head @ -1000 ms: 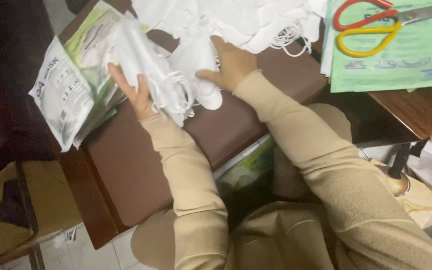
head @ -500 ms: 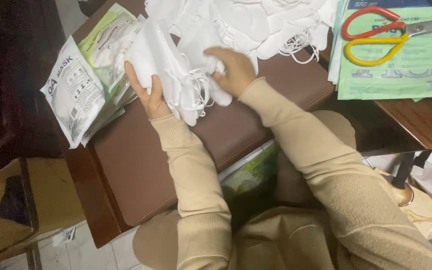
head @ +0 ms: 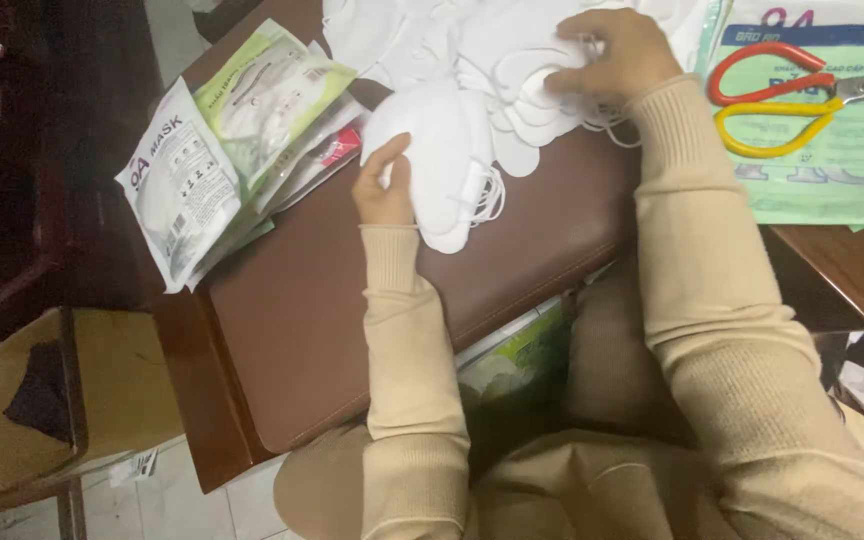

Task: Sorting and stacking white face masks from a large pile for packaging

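Observation:
My left hand [head: 384,188] grips a small stack of white face masks [head: 444,160] with dangling ear loops, held on edge above the brown table top [head: 352,330]. My right hand [head: 614,55] rests farther back on a loose pile of white masks [head: 452,40], fingers curled on one mask there. Both arms wear beige sleeves.
Several sealed mask packets [head: 222,150], white and green, lie fanned at the table's left edge. Scissors [head: 782,95] with red and yellow handles lie on a green packet [head: 832,170] at the right. A cardboard box [head: 72,400] sits on the floor at the lower left.
My right hand has moved away from the held stack, up and right onto the loose pile. My left hand keeps the stack, now tipped more upright.

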